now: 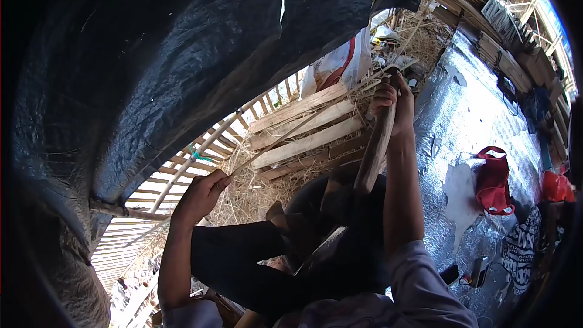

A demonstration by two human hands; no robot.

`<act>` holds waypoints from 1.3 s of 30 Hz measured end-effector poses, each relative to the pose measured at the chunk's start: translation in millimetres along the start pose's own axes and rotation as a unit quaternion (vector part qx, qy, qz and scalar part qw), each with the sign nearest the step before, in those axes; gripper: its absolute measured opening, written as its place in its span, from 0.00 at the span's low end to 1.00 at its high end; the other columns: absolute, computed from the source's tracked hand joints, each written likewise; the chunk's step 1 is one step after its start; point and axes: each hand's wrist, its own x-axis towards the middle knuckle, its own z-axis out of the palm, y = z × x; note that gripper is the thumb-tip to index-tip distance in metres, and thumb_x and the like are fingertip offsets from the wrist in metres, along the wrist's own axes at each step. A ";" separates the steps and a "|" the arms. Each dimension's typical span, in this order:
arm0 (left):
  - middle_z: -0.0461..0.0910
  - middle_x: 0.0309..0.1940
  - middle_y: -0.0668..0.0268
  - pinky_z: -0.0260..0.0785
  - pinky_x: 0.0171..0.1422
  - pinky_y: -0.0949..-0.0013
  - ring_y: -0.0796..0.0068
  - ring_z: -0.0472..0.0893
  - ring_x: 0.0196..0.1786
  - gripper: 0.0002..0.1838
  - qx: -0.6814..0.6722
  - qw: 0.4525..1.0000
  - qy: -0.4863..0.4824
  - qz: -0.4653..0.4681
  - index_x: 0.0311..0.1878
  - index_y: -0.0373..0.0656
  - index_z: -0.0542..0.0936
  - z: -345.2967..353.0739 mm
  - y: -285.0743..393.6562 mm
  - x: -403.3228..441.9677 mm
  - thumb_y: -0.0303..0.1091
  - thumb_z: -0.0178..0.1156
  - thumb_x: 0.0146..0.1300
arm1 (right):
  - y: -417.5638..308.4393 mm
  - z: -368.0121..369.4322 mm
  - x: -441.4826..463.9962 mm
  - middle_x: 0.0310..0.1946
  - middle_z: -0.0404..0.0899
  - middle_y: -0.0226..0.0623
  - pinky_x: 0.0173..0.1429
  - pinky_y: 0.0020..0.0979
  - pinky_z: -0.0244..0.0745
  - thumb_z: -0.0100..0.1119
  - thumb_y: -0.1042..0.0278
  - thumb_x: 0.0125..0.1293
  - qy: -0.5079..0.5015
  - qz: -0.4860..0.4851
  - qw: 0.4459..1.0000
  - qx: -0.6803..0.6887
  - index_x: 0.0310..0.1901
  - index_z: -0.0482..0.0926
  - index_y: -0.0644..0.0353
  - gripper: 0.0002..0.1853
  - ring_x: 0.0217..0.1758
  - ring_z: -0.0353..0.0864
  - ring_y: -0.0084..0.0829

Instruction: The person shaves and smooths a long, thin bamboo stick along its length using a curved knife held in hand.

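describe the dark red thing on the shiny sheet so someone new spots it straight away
Find the big, shiny silver sheet filling the right side of the view. Toward its right edge, just above the black-and-white patterned cloth, lies a limp dark red item with a strap looping at its top. It is deeper in colour than the bright red item to its right.

Silvery sheet and littered floor, by the hands.
Sheet, right of right hand: crinkled, shiny; red strapped bag farther right, black-and-white patterned cloth and small device closer to wearer. Floor, between right hand and left hand: straw-like litter, rough planks roughly side by side.
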 end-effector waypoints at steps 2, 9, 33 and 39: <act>0.76 0.22 0.54 0.65 0.36 0.56 0.54 0.76 0.27 0.16 0.038 0.998 -0.013 -0.048 0.41 0.41 0.78 -5.2 -14.5 -7.5 0.45 0.55 0.74 | -22.0 -5.8 -3.2 0.18 0.64 0.25 0.25 0.21 0.66 0.50 0.51 0.74 0.020 -0.131 0.990 -0.045 0.28 0.69 0.55 0.19 0.18 0.65 0.19; 0.72 0.21 0.59 0.64 0.34 0.65 0.71 0.70 0.24 0.16 -0.004 0.993 0.112 -0.022 0.41 0.37 0.75 -8.1 -33.4 4.4 0.42 0.53 0.76 | 5.8 -18.7 -2.6 0.18 0.64 0.22 0.25 0.22 0.66 0.57 0.48 0.70 0.187 0.048 0.946 -0.261 0.31 0.70 0.49 0.16 0.20 0.66 0.19; 0.61 0.23 0.77 0.57 0.33 0.74 0.85 0.61 0.27 0.20 -0.215 0.971 0.023 -0.099 0.34 0.43 0.71 -7.7 -43.3 -4.8 0.48 0.47 0.79 | 120.3 32.0 2.4 0.31 0.82 0.54 0.38 0.51 0.74 0.60 0.63 0.68 0.090 -0.230 0.508 -0.826 0.55 0.70 0.59 0.18 0.38 0.82 0.58; 0.59 0.21 0.77 0.55 0.32 0.73 0.84 0.59 0.27 0.20 -0.158 0.985 0.019 -0.072 0.32 0.40 0.71 -10.1 -45.2 -10.0 0.45 0.50 0.78 | 70.9 12.3 7.9 0.36 0.84 0.51 0.46 0.53 0.75 0.59 0.57 0.66 0.181 -0.181 0.281 -0.925 0.54 0.74 0.53 0.17 0.42 0.82 0.56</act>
